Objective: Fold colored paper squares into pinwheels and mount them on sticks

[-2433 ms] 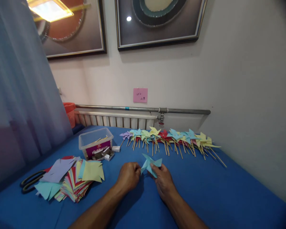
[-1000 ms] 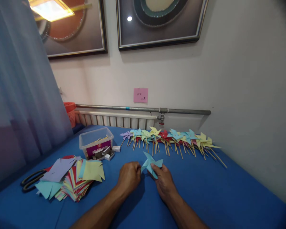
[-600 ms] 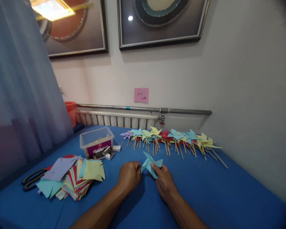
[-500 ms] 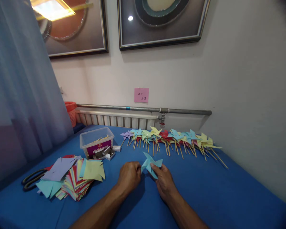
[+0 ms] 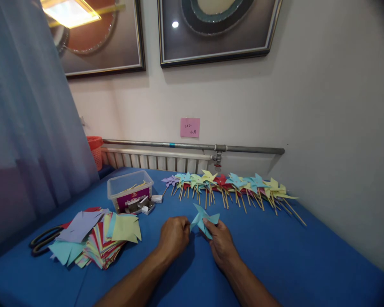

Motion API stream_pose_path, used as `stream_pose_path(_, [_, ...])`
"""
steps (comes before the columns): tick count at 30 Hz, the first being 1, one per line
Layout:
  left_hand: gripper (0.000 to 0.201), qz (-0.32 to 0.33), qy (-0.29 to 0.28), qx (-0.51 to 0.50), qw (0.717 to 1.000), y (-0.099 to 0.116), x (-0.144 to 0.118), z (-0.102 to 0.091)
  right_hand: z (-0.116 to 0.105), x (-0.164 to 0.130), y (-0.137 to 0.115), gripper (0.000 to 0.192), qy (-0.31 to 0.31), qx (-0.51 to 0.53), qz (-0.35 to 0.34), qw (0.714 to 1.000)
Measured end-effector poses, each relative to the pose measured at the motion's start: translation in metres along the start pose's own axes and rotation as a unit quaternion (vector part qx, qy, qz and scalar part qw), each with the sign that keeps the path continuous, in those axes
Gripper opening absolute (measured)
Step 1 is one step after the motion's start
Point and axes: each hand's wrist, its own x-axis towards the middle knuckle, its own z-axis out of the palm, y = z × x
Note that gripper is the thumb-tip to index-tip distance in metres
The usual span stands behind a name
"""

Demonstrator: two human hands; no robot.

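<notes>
A light-blue paper pinwheel (image 5: 201, 219) is pinched in my right hand (image 5: 222, 243), with the thumb pressed on its middle. My left hand (image 5: 174, 234) is closed in a loose fist at the pinwheel's left tip; what its fingers hold, if anything, is hidden. No stick shows on this pinwheel. Beyond my hands, a row of finished pinwheels (image 5: 237, 181) on thin sticks lies along the back of the blue table (image 5: 275, 264). Left of my hands is a pile of coloured paper squares (image 5: 80, 226) with slit corners.
A clear plastic tub (image 5: 129, 187) with thin sticks stands at the back left, small opened boxes (image 5: 141, 204) beside it. Scissors (image 5: 45, 241) with black handles lie partly under the papers. A radiator pipe (image 5: 192, 146) runs along the wall; a curtain (image 5: 32, 111) hangs at left.
The blue pinwheel and my right hand have shifted very slightly to the right. My left hand stays closed in nearly the same place, and everything else is unmoved.
</notes>
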Motion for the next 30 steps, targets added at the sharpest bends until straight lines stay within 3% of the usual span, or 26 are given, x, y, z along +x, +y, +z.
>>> stream_pose_path(30, [0.022, -0.007, -0.004, -0.005, 1.000, 0.0010, -0.0008, -0.0007, -0.0006, 0.0011, 0.0011, 0.031, 0.000, -0.008, 0.000, 1.000])
